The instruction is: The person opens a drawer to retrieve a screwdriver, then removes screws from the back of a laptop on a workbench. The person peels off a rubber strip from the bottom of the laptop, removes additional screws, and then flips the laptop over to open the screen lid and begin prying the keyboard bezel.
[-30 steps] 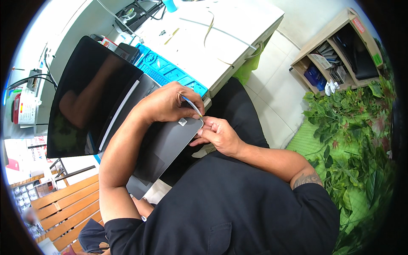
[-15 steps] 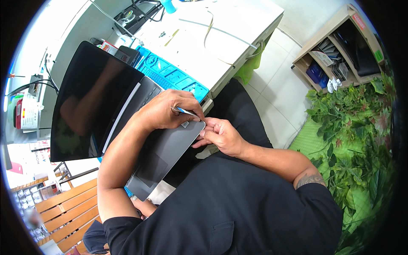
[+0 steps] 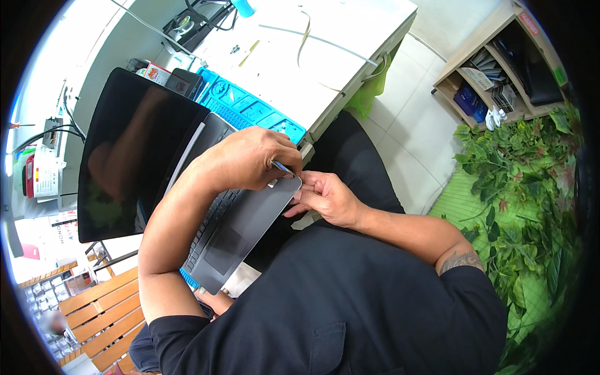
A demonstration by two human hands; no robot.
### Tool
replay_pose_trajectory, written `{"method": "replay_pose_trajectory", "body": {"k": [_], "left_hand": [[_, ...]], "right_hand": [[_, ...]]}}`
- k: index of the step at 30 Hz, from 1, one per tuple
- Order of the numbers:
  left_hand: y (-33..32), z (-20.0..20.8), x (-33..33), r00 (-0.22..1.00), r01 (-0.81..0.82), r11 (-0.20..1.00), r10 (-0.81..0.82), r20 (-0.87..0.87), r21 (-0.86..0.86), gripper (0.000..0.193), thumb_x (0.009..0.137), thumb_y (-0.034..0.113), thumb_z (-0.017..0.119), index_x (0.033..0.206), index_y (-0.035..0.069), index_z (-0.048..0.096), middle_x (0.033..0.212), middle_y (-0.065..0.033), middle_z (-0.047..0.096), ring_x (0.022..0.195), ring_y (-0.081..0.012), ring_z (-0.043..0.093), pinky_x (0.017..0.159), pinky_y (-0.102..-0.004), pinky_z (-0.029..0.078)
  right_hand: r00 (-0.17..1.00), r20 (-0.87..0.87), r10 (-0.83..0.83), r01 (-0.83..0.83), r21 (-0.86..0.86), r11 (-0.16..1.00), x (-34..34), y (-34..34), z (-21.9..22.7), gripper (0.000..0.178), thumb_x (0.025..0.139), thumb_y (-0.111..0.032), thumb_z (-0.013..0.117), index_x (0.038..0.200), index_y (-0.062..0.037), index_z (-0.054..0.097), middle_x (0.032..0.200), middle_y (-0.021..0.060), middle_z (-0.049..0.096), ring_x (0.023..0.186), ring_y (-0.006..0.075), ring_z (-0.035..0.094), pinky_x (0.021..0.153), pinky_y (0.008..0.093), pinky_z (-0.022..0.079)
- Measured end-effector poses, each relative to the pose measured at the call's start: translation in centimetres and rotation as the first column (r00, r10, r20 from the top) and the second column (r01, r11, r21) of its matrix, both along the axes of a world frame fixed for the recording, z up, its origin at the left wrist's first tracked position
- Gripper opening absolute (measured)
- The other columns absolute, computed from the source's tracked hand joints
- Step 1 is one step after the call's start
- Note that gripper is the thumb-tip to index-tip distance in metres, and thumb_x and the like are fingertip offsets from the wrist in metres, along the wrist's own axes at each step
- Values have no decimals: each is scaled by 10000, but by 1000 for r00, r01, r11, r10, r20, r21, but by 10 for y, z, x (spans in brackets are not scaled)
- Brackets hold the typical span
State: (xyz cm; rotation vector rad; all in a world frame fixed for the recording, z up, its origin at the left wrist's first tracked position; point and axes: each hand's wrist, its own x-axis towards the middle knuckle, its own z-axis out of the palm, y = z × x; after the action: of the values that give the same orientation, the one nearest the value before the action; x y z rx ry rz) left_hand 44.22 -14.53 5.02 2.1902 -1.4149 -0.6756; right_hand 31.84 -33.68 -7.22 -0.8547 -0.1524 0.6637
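An open laptop with a dark screen and a grey base is turned at a slant in front of me. My left hand reaches across the keyboard and pinches a slim blue-and-silver tool, whose tip is down at the base's right corner. My right hand is at that same corner, thumb and fingers closed around its edge. What the fingertips touch there is too small to make out.
A blue work mat lies on the white table beyond the laptop. Another person's hand is near the laptop's lower left corner. A wooden shelf and artificial leaves stand right; a slatted bench is lower left.
My left hand has turned slightly at the corner, and the tool's angle has become a little steeper. The laptop screen has shifted slightly in view. My right hand stays in place.
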Motion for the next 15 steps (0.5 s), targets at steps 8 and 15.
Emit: {"method": "replay_pose_trajectory", "body": {"k": [8,15], "left_hand": [[-17,3,17,973,-30,981,72,-217,193,168,774,-24,836,918,58,809,858,-77,776,818,-281,751,726,-387,579],[-38,8,30,965,-97,899,190,-179,427,190,772,77,884,951,39,834,857,-160,803,739,-257,772,698,-384,599]], "right_hand": [[1000,-13,5,-5,8,1000,1,1,-3,328,1128,-87,548,1422,45,610,1269,127,744,1178,213,729,997,410,648],[1000,-16,26,-26,21,999,2,-1,-6,310,1132,-104,558,1399,41,622,1273,124,746,1199,225,724,1005,414,642]]}}
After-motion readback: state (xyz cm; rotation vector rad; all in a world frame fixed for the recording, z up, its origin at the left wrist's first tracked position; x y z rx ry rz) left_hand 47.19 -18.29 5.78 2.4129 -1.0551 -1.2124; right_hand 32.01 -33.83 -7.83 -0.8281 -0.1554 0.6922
